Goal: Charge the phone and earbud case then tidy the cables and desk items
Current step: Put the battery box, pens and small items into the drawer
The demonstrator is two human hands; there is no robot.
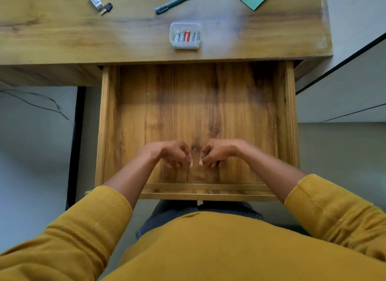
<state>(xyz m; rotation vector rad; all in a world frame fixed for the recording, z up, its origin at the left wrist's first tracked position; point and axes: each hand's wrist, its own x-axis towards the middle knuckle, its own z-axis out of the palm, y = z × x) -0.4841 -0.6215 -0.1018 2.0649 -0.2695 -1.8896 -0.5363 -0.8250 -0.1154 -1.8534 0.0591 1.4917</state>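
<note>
We see the drawer (196, 105) pulled out under the desk (62, 40). Left hand (171, 153) and right hand (219, 152) hover over it near its front, fingers loosely curled, grasping nothing. Battery box (185, 35) sits on the desk.

1. A grey floor (35, 155) lies below the bench, and thin dark wires (41, 100) trail across it at the left.
2. A black bench leg (76, 147) stands upright just left of the pulled-out drawer.
3. A pale cabinet (342, 88) with dark edge lines stands to the right.
4. The person wears a mustard ribbed sweater (208, 249), with dark trousers (167, 216) showing beneath the drawer front.
</note>
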